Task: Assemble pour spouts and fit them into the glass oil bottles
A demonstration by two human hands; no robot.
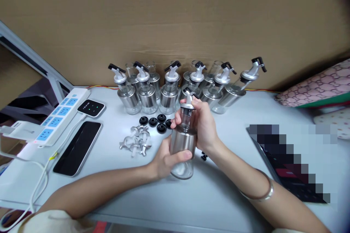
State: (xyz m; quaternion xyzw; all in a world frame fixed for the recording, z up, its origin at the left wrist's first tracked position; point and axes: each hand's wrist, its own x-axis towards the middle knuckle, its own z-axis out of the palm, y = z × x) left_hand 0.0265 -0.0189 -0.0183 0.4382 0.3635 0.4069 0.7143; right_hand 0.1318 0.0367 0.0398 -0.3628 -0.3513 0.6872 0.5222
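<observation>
In front of me a glass oil bottle (183, 140) with a steel sleeve is held nearly upright above the table. My left hand (163, 157) wraps around its lower body, thumb across the front. My right hand (205, 125) is closed around the neck, its thumb against the silver pour spout (187, 102) with a black lever on top. The spout sits in the bottle's mouth. Left of the bottle lie several black round stoppers (161, 128) and a heap of silver spout parts (136, 141). Small black pieces (203, 156) show beside my right wrist.
Behind stands a row of similar bottles (149, 96), the front ones fitted with spouts, before a cardboard wall (175, 18). On the left are a power strip (58, 116), a small black device (91, 108) and a phone (78, 149). A partly pixelated dark flat object (273, 160) lies right.
</observation>
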